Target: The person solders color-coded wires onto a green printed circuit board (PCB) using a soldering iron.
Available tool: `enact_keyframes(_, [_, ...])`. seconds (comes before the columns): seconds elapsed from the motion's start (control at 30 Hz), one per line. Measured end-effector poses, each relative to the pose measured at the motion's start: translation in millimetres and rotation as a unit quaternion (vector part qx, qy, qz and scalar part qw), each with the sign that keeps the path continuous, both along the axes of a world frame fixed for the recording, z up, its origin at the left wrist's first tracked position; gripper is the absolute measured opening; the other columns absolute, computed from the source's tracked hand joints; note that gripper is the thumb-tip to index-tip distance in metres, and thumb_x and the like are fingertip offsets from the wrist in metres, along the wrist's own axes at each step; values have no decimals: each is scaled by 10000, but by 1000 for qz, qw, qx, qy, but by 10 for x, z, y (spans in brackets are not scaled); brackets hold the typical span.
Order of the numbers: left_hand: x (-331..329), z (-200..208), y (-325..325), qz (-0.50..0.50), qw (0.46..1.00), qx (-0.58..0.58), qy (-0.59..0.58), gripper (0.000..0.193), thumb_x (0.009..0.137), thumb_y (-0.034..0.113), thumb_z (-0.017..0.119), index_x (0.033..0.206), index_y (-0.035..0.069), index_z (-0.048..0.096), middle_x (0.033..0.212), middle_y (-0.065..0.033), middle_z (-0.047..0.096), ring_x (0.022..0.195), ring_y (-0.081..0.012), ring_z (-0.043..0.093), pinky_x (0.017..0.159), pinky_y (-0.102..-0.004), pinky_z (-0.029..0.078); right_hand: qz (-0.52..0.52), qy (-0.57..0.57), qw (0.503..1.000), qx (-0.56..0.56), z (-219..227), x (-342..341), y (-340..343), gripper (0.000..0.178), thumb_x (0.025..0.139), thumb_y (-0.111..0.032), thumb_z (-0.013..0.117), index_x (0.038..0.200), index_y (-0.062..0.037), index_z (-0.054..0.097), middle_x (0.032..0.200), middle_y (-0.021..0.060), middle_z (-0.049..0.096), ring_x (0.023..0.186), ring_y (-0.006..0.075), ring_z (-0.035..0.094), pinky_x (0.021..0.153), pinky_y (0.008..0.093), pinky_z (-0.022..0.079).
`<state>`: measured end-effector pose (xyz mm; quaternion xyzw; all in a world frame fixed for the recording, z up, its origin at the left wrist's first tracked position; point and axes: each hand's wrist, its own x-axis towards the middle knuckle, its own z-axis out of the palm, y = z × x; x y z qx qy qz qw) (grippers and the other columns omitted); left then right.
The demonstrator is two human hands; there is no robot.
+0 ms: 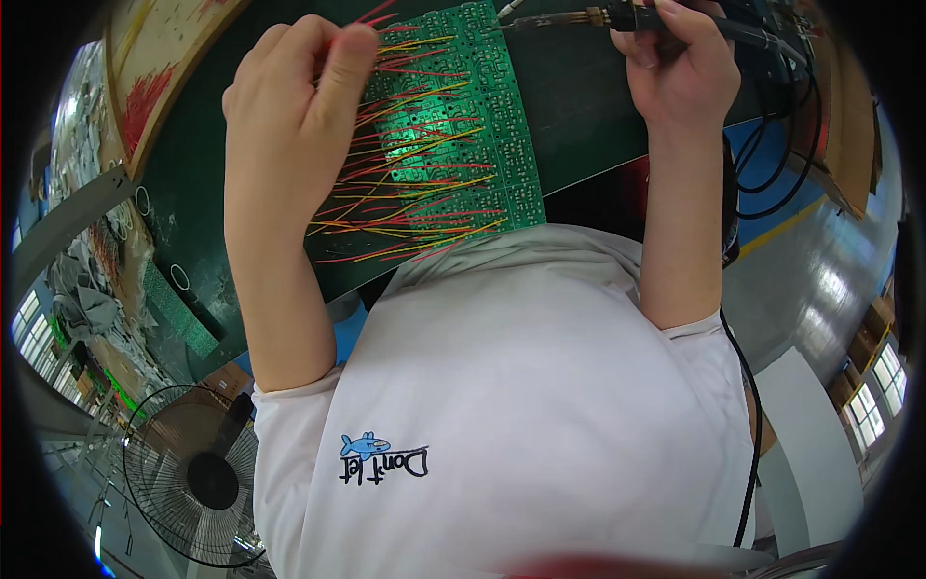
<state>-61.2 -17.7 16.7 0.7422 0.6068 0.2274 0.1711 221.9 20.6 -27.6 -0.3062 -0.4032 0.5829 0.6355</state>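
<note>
Left fingers (353,46) pinching wire (377,10), right (693,27) gripping iron (590,16)

A round black fan (212,481) stood at the lower left; brown cardboard (849,164) stood at right, above bright windows (888,374).

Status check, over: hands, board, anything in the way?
Left hand pinching red wire. Right hand holding soldering iron, tip by far end of green circuit board. Possibly in the way: red and yellow wires strewn across it.
</note>
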Motion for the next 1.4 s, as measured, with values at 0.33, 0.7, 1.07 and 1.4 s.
enact_keyframes(0.33, [118,338,118,167,980,-7,-113,353,988,346,594,931,0,629,706,9,503,695,-71,457,652,-260,395,-26,36,998,-42,0,-23,12,43,823,-76,582,822,-49,549,628,37,578,434,95,453,440,225,405])
enact_keyframes(0.7, [304,-242,93,68,992,18,-109,313,948,284,640,790,15,623,584,-18,501,566,-86,445,546,-278,364,45,-12,998,44,-136,129,25,45,875,-36,566,903,0,570,697,68,583,482,73,417,463,228,342])
enact_keyframes(1.07, [265,-198,131,49,988,-13,-146,270,944,196,646,766,-2,601,580,13,474,570,-50,411,526,-244,327,13,-44,999,5,-58,33,164,62,861,-22,582,908,5,552,755,92,615,538,89,470,499,233,388])
enact_keyframes(1.4, [229,-178,138,40,983,-33,-177,255,961,143,656,762,-1,589,601,54,445,577,-19,371,511,-219,283,49,-51,997,30,-60,52,145,146,826,-43,682,924,17,592,801,99,652,568,81,569,486,186,455])
